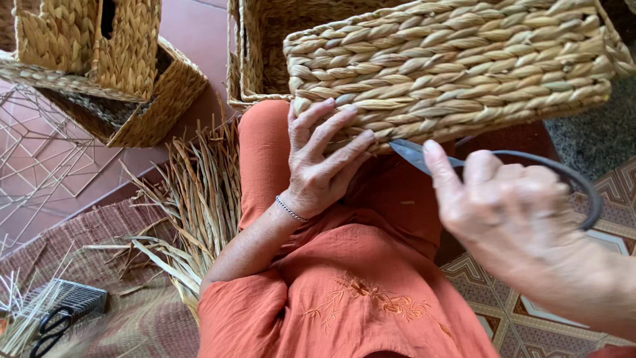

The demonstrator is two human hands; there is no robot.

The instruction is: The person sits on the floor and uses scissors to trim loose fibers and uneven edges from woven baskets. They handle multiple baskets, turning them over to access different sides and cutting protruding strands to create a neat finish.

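Observation:
A large woven straw basket (457, 59) rests on my lap, its braided side facing me. My left hand (321, 159) lies flat against the basket's lower left edge, fingers spread over the weave, a thin bracelet on the wrist. My right hand (510, 212) grips dark metal shears (424, 158) by their looped handle; the blade tips point left and touch the basket's bottom edge close to my left fingers. I wear orange clothes with embroidery.
A bundle of dried straw (199, 199) lies on the floor at my left. Other woven baskets (112, 66) stand at the back left, another (265, 46) behind the held one. Wire frames (40, 152) lie far left. Black scissors (50, 328) rest on a mat at the bottom left.

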